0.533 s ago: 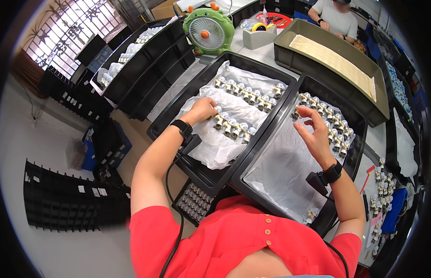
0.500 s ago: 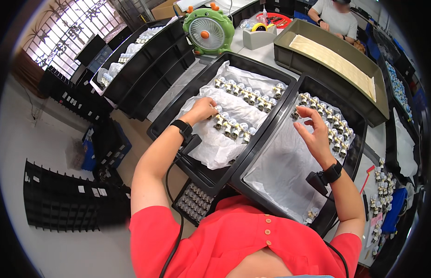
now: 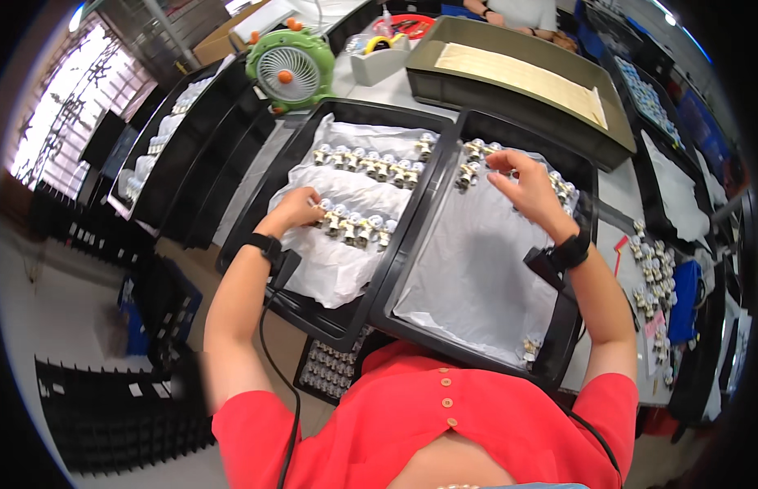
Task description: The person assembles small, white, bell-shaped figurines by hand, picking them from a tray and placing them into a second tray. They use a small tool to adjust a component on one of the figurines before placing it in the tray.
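Note:
In the left black tray [image 3: 346, 322], my left hand [image 3: 297, 209] is at the left end of the nearer row of small figurines [image 3: 350, 228]. Its thumb and fingers are pinched on the end figurine [image 3: 323, 209], which they partly hide. A second row of white-headed figurines [image 3: 369, 165] lies farther back on the crinkled white lining. Over the right black tray [image 3: 591, 244], my right hand [image 3: 527, 189] hovers with fingers curved apart and nothing visible between them. Just left of its fingertips is a lone figurine [image 3: 467, 174]; the hand covers part of the far row behind it.
A green frog-shaped fan [image 3: 289, 69] stands behind the left tray. Beyond the right one is a deep olive bin [image 3: 509, 102]. More figurines [image 3: 656, 273] lie on the table at right. Stacked black trays [image 3: 191, 155] stand at left. A co-worker [image 3: 517, 16] sits across.
The view has shifted, moving the trays leftward in the picture. My right hand has moved away from the lone figurine, up over the far rows. My left hand stays at the nearer row's end.

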Tool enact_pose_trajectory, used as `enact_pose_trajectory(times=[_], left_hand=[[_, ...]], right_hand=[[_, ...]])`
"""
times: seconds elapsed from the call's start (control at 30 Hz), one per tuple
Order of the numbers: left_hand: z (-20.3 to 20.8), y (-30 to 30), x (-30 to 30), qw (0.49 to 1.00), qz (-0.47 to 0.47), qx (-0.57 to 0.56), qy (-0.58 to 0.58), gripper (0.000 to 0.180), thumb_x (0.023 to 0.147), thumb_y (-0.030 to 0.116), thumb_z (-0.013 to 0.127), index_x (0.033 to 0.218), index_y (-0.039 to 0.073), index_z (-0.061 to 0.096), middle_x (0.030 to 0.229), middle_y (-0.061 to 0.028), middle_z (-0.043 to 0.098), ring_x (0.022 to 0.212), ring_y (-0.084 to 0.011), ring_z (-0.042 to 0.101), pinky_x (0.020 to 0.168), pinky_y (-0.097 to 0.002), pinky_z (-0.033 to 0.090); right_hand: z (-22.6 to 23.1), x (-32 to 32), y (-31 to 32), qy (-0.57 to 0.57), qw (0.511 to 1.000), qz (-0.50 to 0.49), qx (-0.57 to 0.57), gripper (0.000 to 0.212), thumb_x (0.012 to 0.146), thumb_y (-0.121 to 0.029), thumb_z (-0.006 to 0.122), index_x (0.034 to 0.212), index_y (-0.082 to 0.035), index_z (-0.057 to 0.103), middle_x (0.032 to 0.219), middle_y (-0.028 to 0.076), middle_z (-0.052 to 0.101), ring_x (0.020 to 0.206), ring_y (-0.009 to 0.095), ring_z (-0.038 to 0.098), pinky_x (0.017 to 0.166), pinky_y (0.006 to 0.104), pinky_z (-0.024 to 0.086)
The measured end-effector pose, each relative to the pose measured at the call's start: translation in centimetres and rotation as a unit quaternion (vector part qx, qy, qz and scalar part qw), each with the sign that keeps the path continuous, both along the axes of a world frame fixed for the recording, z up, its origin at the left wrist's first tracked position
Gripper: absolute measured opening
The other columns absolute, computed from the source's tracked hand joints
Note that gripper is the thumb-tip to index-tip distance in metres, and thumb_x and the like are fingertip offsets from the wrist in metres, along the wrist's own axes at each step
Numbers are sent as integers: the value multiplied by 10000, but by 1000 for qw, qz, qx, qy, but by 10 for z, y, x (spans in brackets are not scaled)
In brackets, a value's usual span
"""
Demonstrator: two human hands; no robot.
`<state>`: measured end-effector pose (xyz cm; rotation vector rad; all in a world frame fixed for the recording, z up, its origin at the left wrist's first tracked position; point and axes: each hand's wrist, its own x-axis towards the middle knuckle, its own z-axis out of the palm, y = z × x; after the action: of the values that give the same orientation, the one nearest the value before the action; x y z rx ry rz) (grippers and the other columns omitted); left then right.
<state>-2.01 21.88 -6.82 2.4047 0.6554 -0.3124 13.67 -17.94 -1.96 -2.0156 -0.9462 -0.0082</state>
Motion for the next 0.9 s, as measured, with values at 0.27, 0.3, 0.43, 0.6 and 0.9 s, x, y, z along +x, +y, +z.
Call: enact_pose_trajectory(times=[0.27,0.3,0.43,0.6,0.9], left_hand=[[78,-74,3,978,-122,-12,-166,378,820,187,679,1150,25,592,1004,-114,627,858,-156,615,747,-274,494],[95,-99,0,973,-121,-95,-170,368,831,182,668,1157,29,590,1008,-99,623,858,-139,610,749,-266,492],[114,-163,-10,917,-235,-271,-171,338,854,117,638,1175,37,573,1019,-51,609,893,-103,586,781,-248,484],[97,-204,-12,868,-219,-371,-246,473,845,106,659,1277,37,480,1165,-79,534,1013,-135,542,843,-284,484],[68,-204,4,808,-109,-376,-440,498,817,3,662,1263,59,447,1237,-41,474,1008,-136,520,855,-273,486]], right_hand=[[-32,61,-48,-44,933,4,-356,581,573,-235,783,1087,-34,598,1047,184,607,1019,333,575,844,422,471],[-37,58,-48,-51,921,-8,-387,614,564,-228,784,1112,-44,576,1071,179,586,1030,334,567,851,422,469],[-54,60,-36,-83,883,-37,-461,662,539,-195,782,1142,-70,541,1099,154,549,1024,339,560,854,425,471],[-13,38,-18,-77,949,44,-304,665,566,-171,771,1171,-62,518,1082,165,532,1021,323,547,866,400,458],[23,-56,36,-125,975,140,119,867,601,-68,836,1347,-102,395,1208,79,513,1019,205,530,873,329,444]])
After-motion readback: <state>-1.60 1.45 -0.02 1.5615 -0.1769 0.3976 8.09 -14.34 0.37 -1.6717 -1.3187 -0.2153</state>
